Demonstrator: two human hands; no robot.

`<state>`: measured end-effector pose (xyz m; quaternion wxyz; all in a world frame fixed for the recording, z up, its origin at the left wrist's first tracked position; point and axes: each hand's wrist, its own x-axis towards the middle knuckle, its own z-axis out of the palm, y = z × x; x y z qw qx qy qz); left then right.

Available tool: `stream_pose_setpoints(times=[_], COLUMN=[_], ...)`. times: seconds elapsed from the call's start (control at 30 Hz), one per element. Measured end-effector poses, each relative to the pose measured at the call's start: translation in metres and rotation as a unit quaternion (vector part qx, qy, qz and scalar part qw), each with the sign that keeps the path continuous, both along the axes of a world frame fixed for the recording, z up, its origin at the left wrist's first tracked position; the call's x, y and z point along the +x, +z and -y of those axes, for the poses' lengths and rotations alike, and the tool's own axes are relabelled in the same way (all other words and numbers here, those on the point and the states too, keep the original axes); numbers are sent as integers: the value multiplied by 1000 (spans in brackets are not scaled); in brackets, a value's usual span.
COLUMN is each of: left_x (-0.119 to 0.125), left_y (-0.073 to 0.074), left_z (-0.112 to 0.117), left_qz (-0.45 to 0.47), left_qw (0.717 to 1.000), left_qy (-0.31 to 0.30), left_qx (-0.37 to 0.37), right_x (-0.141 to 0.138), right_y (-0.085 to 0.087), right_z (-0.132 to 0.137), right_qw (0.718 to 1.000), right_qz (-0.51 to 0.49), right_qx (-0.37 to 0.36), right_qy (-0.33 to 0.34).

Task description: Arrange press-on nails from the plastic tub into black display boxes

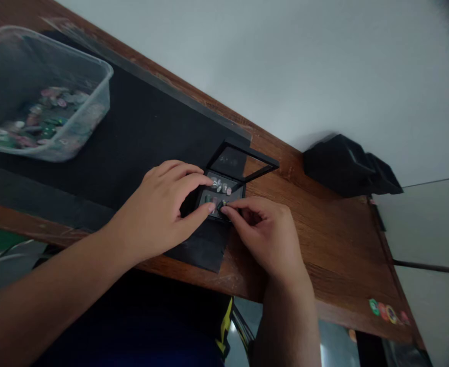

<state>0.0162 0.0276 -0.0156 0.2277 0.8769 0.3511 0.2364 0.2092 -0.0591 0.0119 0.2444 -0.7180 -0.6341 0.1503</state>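
Note:
A small black display case [224, 191] lies open on a black mat [144, 132], its clear-windowed lid [243, 160] raised at the back. Several small coloured stones [220, 185] rest inside it. My left hand [163, 214] rests on the case's near left side, its thumb and fingertips touching the case's front row. My right hand [265, 232] comes in from the right and pinches a small stone [223, 205] between thumb and forefinger at the front of the case.
A clear plastic tub [44, 86] with several coloured stones stands at the far left on the mat. A black box-like object [347, 165] sits at the back right of the wooden table [343, 244]. Round stickers [387, 311] mark the table's near right corner.

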Motion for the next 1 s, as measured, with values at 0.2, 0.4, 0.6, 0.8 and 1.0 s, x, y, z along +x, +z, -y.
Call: stream_pose_setpoints(times=[0.2, 0.4, 0.6, 0.8, 1.0], left_x=[-1, -2, -1, -1, -1], left_y=[0, -1, 0, 0, -1], left_z=[0, 0, 0, 0, 0], left_qz=[-1, 3, 4, 6, 6], left_qw=[1000, 1000, 1000, 1000, 1000], left_qy=[-5, -13, -7, -3, -8], left_qx=[5, 14, 10, 3, 20], right_x=[-1, 0, -3, -3, 2], right_y=[-1, -2, -1, -2, -3], right_z=[0, 2, 2, 2, 5], right_qw=[1000, 1000, 998, 998, 997], right_qz=[16, 1, -2, 8, -18], right_qx=[6, 22, 24, 31, 80], right_qy=[-6, 9, 64, 57, 14])
